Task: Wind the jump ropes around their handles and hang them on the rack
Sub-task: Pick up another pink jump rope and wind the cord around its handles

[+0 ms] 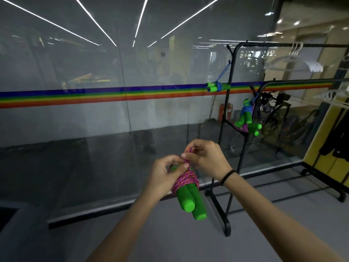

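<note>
Two hands busy: we see left hand (pixel 166 173) gripping green handles (pixel 190 198) bound in pink rope (pixel 186 179), right hand (pixel 205 159) pinching rope loop just above. Blue-wound bundle (pixel 217 86) hangs on black rack (pixel 227 228) beyond, to our right.

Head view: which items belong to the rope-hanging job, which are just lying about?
Job: pink rope bundle, gripped by left hand, its loop pinched by right hand; blue-rope bundle hung on rack; two lower bundles, also hung.
Lying about: white hangers; black garment.
</note>
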Tool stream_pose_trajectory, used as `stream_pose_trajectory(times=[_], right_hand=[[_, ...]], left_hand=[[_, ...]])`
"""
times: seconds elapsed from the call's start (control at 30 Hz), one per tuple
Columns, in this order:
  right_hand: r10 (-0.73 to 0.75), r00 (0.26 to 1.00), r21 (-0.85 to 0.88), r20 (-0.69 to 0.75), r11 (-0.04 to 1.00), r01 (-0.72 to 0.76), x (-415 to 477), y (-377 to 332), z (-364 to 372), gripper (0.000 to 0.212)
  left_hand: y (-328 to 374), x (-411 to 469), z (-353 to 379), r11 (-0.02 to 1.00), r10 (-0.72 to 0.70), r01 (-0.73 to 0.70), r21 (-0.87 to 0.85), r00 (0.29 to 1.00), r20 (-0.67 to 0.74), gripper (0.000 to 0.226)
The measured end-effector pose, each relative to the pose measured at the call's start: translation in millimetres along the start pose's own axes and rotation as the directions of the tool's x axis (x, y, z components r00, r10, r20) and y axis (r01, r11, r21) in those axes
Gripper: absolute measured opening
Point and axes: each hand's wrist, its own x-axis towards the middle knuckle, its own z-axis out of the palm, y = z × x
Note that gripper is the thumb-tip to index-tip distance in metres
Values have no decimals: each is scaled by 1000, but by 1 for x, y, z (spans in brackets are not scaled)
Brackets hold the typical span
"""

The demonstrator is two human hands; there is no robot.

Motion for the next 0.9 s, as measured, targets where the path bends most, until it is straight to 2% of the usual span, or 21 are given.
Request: stream_pose_trajectory(times=[0.1,0.2,0.3,0.43,0.53,0.7,0.8,0.9], right_hand=[[-50,999,-42,-8,998,49,56,28,-18,9],[-48,999,1,-8,999,48,111,58,-39,9],[27,999,51,18,998,-28,164,97,-56,12],[160,987,7,24,987,-160,230,152,-75,21],[224,975,98,10,970,-224,281,185,-89,23],[264,962,283,-71,930,-234,365,216,-112,21],[287,947,207,-146,945,-254,410,227,-131,18],[211,937,-54,-277,971,-234,450,234,-155,11]], left_hand=[[-12,73,17,1000,7,-6,-11,1000,15,2],[-30,144,35,1000,23,-22,-4,998,59,6],[-46,206,52,999,40,-38,-36,997,66,12],[-73,285,63,997,48,-40,-70,992,115,9],[-94,349,74,996,79,-67,-60,974,211,9],[-118,468,96,984,173,-150,-95,930,324,18],[-120,538,105,972,234,-206,-112,874,425,15],[-113,604,121,962,267,-258,-93,805,530,11]])
